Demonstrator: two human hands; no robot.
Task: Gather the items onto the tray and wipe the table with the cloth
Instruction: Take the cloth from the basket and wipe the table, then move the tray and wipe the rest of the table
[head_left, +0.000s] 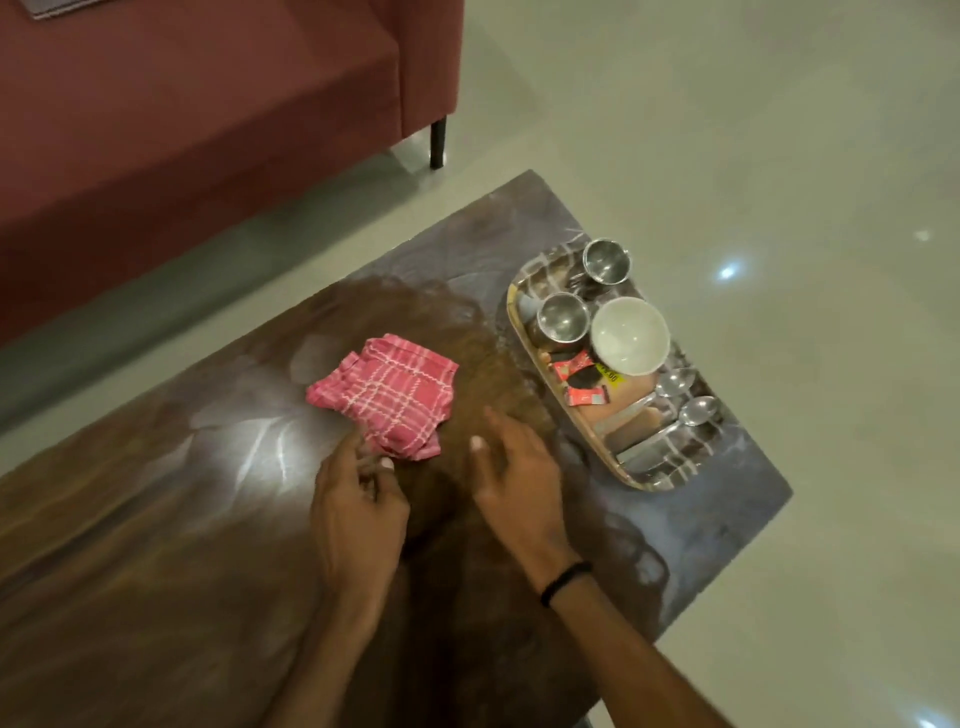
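A folded pink checked cloth (387, 400) lies on the dark marbled table (182, 519). My left hand (356, 512) is at the cloth's near corner, fingers curled and touching its edge. My right hand (514, 473) hovers just right of the cloth, fingers spread, holding nothing. At the table's right end sits the tray (524, 338). It carries two steel cups (563, 319) (606, 260), a white bowl (629, 335), red sachets (579, 382) and two spoons (675, 384) (698, 413).
A red sofa (208, 104) with a black leg (438, 140) stands beyond the table's far edge. Glossy pale floor (779, 156) surrounds the table on the right. A light reflection glares on the table's left part.
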